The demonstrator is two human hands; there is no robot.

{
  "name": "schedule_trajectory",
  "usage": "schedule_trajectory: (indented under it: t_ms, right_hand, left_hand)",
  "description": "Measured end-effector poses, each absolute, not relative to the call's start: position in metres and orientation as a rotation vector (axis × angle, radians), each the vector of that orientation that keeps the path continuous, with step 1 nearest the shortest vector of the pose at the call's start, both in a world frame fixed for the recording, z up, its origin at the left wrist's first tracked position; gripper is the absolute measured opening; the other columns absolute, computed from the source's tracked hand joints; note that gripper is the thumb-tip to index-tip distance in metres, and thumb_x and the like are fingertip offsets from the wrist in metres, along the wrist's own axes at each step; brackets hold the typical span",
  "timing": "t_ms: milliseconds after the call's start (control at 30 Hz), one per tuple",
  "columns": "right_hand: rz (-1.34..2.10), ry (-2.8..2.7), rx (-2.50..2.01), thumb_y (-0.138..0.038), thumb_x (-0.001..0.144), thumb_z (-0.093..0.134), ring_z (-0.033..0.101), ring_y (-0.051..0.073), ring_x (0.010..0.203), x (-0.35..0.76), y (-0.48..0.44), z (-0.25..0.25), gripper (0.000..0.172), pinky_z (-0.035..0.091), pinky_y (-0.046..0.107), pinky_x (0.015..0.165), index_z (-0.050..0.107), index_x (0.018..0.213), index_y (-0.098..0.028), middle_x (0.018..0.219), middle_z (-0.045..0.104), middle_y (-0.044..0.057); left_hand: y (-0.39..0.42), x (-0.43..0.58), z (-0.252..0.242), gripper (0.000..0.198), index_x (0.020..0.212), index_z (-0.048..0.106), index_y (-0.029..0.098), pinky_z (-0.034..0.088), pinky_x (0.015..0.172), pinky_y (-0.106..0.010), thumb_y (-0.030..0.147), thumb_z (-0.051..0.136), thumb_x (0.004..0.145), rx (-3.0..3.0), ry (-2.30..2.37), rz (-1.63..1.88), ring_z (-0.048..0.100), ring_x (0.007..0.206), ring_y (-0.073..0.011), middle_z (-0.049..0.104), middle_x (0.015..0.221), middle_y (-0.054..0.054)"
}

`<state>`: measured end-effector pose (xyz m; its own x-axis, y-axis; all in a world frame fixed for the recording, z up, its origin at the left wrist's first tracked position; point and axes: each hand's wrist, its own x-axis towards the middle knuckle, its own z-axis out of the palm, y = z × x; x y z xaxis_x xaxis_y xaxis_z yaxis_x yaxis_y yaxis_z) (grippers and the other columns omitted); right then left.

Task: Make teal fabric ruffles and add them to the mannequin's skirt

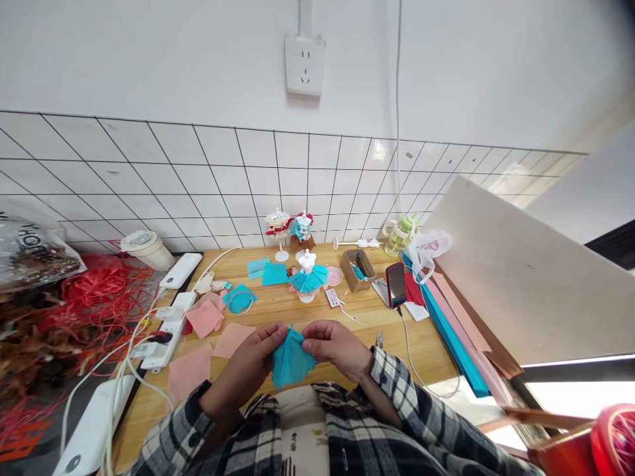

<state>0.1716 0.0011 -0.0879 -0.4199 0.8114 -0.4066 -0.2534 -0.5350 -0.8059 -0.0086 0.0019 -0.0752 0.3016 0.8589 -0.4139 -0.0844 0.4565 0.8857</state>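
Both hands meet just above the near edge of the wooden desk (278, 307), pinching a gathered piece of teal fabric (292, 360) between them. The left hand (253, 360) grips the cloth's left side with fingers curled around it; the right hand (335, 347) clasps the top right corner, thumb and fingers closed on the fold (a needle may be there, but it is too small to tell). The fabric hangs from the fingertips, fanning downward over the plaid shirt. Farther back on the desk stands a small mannequin in a teal dress (307, 277), with pink fabric pieces (206, 317) lying to the left and a phone (395, 284) to the right, well apart from the hands.
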Motion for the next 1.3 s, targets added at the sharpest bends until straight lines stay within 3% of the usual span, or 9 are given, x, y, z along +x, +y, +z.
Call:
schedule_trajectory:
  t_ms: [300,467,567,633,800,1067,1300]
  right_hand:
    - [2.029,-0.871,-0.975,-0.029,0.048,0.088,0.054,0.009,0.059,0.171,0.000,-0.108,0.046,0.041,0.022,0.059,0.058,0.081,-0.016,0.066,0.061,-0.004]
    - [2.020,-0.892,-0.932,-0.029,0.048,0.087,0.057,0.012,0.069,0.175,-0.001,-0.105,0.046,0.044,0.026,0.069,0.062,0.085,-0.017,0.076,0.064,-0.001]
    - [1.981,-0.884,-0.907,-0.038,0.059,0.081,0.059,0.015,0.082,0.176,0.000,-0.096,0.044,0.044,0.029,0.076,0.066,0.095,-0.018,0.090,0.066,0.003]
    - [1.905,-0.934,-0.963,-0.043,0.064,0.076,0.059,0.015,0.082,0.176,0.002,-0.092,0.040,0.044,0.030,0.077,0.067,0.093,-0.018,0.088,0.066,0.003]
    - [1.668,-1.009,-1.104,-0.043,0.059,0.079,0.053,0.012,0.066,0.171,0.007,-0.095,0.034,0.044,0.028,0.068,0.061,0.071,-0.017,0.068,0.060,-0.002]
    - [1.287,-1.335,-1.292,-0.034,0.075,0.065,0.053,0.012,0.060,0.171,0.007,-0.101,0.018,0.042,0.025,0.059,0.059,0.076,-0.018,0.067,0.059,-0.001]
    - [1.082,-1.382,-1.411,-0.031,0.079,0.059,0.055,0.012,0.053,0.162,-0.001,-0.100,0.012,0.043,0.023,0.051,0.057,0.078,-0.019,0.062,0.060,-0.001]
  left_hand:
    - [-0.002,-0.003,-0.075,0.033,0.082,0.059,0.019,0.047,0.061,-0.023,0.033,0.080,0.062,0.609,0.950,0.812,0.058,0.062,-0.0118,0.064,0.072,0.002]
    - [-0.002,-0.003,-0.075,0.034,0.079,0.060,0.018,0.045,0.062,-0.025,0.037,0.081,0.060,0.612,0.956,0.822,0.057,0.064,-0.0133,0.064,0.071,0.002]
    - [-0.002,-0.004,-0.078,0.036,0.080,0.060,0.017,0.043,0.061,-0.024,0.039,0.080,0.060,0.773,1.019,0.812,0.055,0.064,-0.0131,0.061,0.071,0.002]
    - [-0.002,-0.005,-0.080,0.034,0.081,0.059,0.017,0.041,0.058,-0.024,0.039,0.078,0.063,0.892,1.053,0.768,0.053,0.062,-0.0124,0.059,0.069,0.003]
    - [-0.001,-0.005,-0.084,0.034,0.079,0.056,0.017,0.041,0.059,-0.024,0.031,0.080,0.059,0.978,1.087,0.728,0.053,0.063,-0.0128,0.057,0.068,0.004]
    - [-0.002,-0.002,-0.092,0.028,0.080,0.059,0.018,0.049,0.071,-0.027,0.025,0.079,0.061,0.586,1.038,0.923,0.060,0.074,-0.0136,0.065,0.078,0.002]
    - [-0.003,0.009,-0.102,0.028,0.088,0.057,0.019,0.048,0.068,-0.021,0.032,0.075,0.070,0.630,1.092,1.147,0.059,0.072,-0.0103,0.064,0.079,0.004]
